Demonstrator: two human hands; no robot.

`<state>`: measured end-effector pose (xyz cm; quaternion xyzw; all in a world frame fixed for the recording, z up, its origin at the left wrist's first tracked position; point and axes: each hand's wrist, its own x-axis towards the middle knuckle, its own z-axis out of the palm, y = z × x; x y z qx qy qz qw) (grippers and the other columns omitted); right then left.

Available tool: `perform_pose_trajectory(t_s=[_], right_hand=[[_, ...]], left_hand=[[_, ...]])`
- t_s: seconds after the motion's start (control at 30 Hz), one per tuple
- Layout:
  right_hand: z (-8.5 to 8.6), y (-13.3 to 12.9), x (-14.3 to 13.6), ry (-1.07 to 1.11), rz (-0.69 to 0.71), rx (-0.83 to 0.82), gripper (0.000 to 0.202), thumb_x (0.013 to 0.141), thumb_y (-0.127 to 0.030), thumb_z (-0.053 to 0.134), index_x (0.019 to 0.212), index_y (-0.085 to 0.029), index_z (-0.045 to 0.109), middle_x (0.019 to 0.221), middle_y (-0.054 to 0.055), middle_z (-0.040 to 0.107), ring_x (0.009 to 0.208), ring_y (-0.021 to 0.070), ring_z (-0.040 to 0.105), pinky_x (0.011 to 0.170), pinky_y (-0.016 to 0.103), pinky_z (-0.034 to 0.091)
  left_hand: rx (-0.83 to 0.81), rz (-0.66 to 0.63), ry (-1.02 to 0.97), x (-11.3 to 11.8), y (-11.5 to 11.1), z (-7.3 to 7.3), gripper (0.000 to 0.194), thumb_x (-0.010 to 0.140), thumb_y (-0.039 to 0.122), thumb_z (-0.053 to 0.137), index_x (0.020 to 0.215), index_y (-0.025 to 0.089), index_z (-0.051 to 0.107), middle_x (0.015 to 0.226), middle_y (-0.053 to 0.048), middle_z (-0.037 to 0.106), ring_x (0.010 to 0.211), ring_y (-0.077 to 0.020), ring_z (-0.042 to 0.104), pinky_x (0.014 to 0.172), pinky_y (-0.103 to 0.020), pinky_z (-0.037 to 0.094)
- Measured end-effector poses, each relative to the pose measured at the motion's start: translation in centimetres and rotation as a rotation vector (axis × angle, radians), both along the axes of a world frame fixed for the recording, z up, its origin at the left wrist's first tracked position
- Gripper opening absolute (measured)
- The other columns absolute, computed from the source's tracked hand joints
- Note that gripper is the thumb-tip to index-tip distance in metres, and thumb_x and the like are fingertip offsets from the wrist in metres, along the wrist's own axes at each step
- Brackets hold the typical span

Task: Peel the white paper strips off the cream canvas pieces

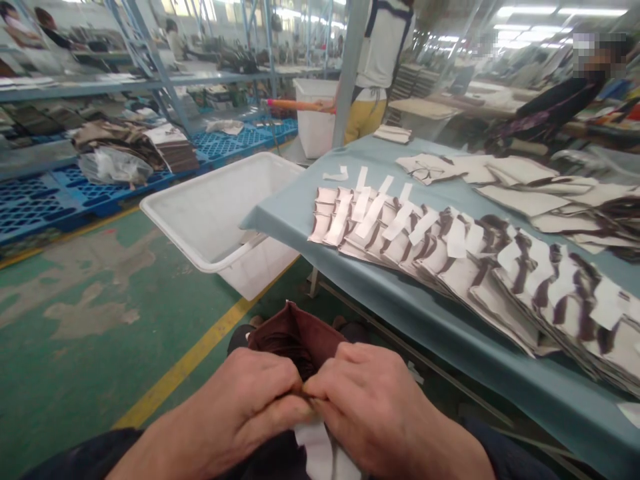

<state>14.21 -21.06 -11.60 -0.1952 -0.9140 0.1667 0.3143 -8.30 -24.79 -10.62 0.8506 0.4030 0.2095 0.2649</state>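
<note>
The left hand [253, 397] and right hand [373, 400] met, fingers clamped on brown cloth [320, 328] at six o'clock in view, a white strip [316, 450] hanging below. From them, a table [285, 213] with stacks [460, 277] stood at two o'clock, its corner hiding part of a bin [255, 273] at eleven. A post [353, 67] near twelve partly covered a worker [387, 57].

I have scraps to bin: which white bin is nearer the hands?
The near bin, partly hidden by the table corner; the far bin stands beyond, near a person.
</note>
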Motion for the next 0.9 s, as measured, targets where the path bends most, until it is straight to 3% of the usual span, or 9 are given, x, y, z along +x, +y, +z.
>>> perform_pose_trajectory(t_s=[0.1,0.17,0.23,0.33,0.43,0.57,0.7,0.8,0.9], right_hand=[[0.6,-0.3,0.2,-0.038,0.000,0.059,0.031,0.105,-0.009,0.047,0.080,-0.017,0.064,0.069,0.001,0.066,0.060,0.0177,0.049,0.061,0.035,0.034],[1.1,-0.5,0.4,-0.060,0.001,0.044,0.029,0.103,-0.008,0.048,0.081,-0.018,0.064,0.070,0.000,0.067,0.061,0.0177,0.051,0.062,0.034,0.034],[1.4,-0.7,0.7,-0.075,0.021,-0.016,0.024,0.098,-0.006,0.052,0.083,-0.018,0.065,0.072,0.000,0.070,0.062,0.0173,0.056,0.064,0.033,0.038],[1.2,-0.4,1.0,-0.114,0.079,-0.169,0.019,0.093,-0.006,0.055,0.092,-0.018,0.070,0.077,0.001,0.075,0.065,0.0169,0.063,0.068,0.031,0.044],[0.2,0.4,1.2,-0.087,0.102,-0.381,0.022,0.095,-0.009,0.056,0.105,-0.017,0.075,0.087,0.003,0.080,0.074,0.0168,0.072,0.074,0.027,0.049],[-0.7,1.8,1.5,-0.079,0.110,-0.763,0.024,0.096,-0.012,0.060,0.109,-0.019,0.079,0.096,0.002,0.081,0.082,0.0144,0.074,0.077,0.023,0.050],[-0.2,2.4,1.9,-0.118,0.084,-0.900,0.026,0.092,-0.014,0.060,0.108,-0.016,0.080,0.084,0.000,0.076,0.068,0.0122,0.064,0.066,0.022,0.046],[0.7,2.4,2.2,-0.151,0.047,-0.917,0.025,0.088,-0.016,0.063,0.107,-0.017,0.080,0.084,-0.001,0.075,0.069,0.0124,0.062,0.066,0.022,0.044],[1.2,2.3,1.9,-0.158,0.017,-0.864,0.016,0.095,-0.026,0.064,0.095,-0.018,0.078,0.075,-0.003,0.067,0.064,0.0104,0.056,0.064,0.022,0.039]], left_hand=[[-0.181,0.056,0.022,0.2,-0.3,0.5,0.058,0.114,0.057,0.029,0.073,0.021,0.051,0.068,0.006,0.055,0.064,-0.0101,0.056,0.061,-0.024,0.040],[-0.202,0.042,0.038,0.5,-0.6,0.8,0.053,0.114,0.050,0.037,0.072,0.021,0.051,0.068,0.007,0.055,0.065,-0.0096,0.056,0.061,-0.024,0.040],[-0.062,0.001,0.045,1.0,-0.9,0.9,0.046,0.114,0.036,0.041,0.072,0.021,0.051,0.066,0.007,0.055,0.061,-0.0094,0.055,0.059,-0.026,0.038],[0.282,-0.006,0.043,1.8,-0.9,0.5,0.039,0.109,0.016,0.041,0.072,0.022,0.051,0.061,0.006,0.055,0.053,-0.0117,0.050,0.053,-0.032,0.034],[0.441,0.057,0.018,1.8,-0.6,-0.6,0.041,0.109,0.014,0.041,0.070,0.023,0.049,0.058,0.005,0.053,0.050,-0.0136,0.045,0.050,-0.034,0.032],[0.178,0.033,-0.056,0.7,-0.3,-1.4,0.045,0.116,0.035,0.034,0.075,0.022,0.049,0.066,0.005,0.055,0.058,-0.0118,0.053,0.056,-0.027,0.038],[-0.080,0.047,-0.026,0.0,-0.8,-1.2,0.035,0.115,0.035,0.036,0.092,0.022,0.058,0.085,0.002,0.064,0.078,-0.0140,0.063,0.075,-0.025,0.047],[-0.069,0.044,-0.008,0.1,-0.9,-1.0,0.030,0.114,0.029,0.038,0.094,0.022,0.060,0.086,0.001,0.066,0.079,-0.0162,0.062,0.075,-0.027,0.046],[0.051,0.035,0.002,0.6,-0.4,-1.0,0.030,0.112,0.023,0.042,0.089,0.021,0.061,0.081,0.000,0.068,0.074,-0.0172,0.061,0.070,-0.029,0.043]])
